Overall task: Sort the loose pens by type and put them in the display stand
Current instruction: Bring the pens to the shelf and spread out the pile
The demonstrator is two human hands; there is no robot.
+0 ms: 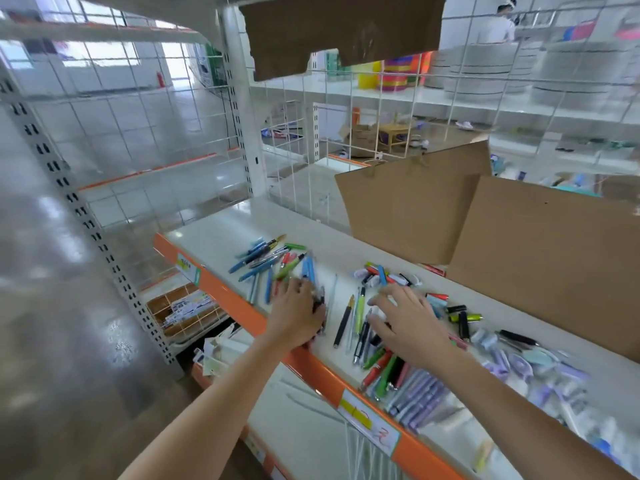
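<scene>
Many bright pens [270,263] (blue, green) litter the shelf; left grip [298,313] clutches dark pens, right grip [403,317] spread.

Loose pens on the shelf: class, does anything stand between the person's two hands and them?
Nothing visible does. The left hand already grips a bunch of dark pens near the shelf's orange front edge, and the right hand rests directly on the mixed pen pile.
</scene>
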